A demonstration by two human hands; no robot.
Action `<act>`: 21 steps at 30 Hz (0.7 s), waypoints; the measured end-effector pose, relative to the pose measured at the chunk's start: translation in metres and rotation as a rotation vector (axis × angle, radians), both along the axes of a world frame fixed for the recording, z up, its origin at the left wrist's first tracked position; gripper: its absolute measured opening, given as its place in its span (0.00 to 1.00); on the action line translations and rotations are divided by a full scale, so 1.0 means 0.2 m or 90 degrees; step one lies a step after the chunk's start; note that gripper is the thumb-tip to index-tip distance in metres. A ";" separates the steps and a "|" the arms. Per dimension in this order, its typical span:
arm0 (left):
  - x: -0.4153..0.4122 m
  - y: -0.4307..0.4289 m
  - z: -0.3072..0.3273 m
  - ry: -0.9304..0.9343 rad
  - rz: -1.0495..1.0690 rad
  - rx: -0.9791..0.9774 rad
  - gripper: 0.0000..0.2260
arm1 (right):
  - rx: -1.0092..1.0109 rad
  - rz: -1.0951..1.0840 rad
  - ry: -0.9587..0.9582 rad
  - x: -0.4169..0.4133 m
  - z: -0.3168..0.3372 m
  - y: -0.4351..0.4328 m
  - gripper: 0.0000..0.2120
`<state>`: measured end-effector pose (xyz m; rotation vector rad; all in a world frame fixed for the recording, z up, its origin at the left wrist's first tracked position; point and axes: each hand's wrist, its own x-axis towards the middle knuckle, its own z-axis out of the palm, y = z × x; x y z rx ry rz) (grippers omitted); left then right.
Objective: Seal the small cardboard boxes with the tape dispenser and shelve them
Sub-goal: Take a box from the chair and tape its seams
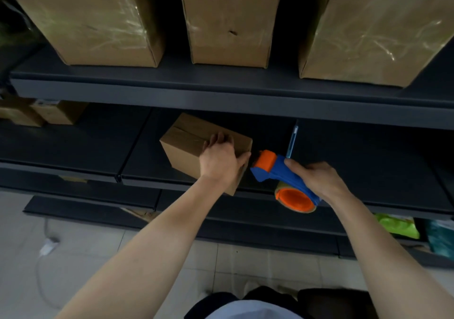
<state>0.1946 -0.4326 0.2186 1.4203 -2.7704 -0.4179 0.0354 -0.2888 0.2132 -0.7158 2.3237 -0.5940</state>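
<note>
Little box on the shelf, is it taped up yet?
Not quite. Done: taped boxes stand on the upper shelf, and the small box has closed flaps. In hand: the left hand grips it, the right hand holds the tape dispenser beside it. Left: likely taping, then shelving.

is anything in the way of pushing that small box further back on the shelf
Nothing visible. The left hand grips the small box on the dark shelf, and the surface behind it shows bare up to where the upper shelf hides it. A thin blue object lies off to its right, apart.
</note>
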 end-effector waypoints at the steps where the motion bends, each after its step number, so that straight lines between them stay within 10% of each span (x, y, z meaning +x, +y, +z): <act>1: 0.00 0.00 0.01 0.001 0.000 -0.005 0.28 | -0.002 -0.007 0.000 -0.01 -0.01 0.04 0.28; 9: -0.01 0.03 -0.04 -0.032 0.011 -0.019 0.43 | 0.037 0.011 0.010 0.06 -0.11 -0.02 0.28; 21: 0.01 0.01 0.13 0.192 0.036 0.041 0.26 | -0.090 -0.034 -0.003 0.13 0.02 -0.03 0.27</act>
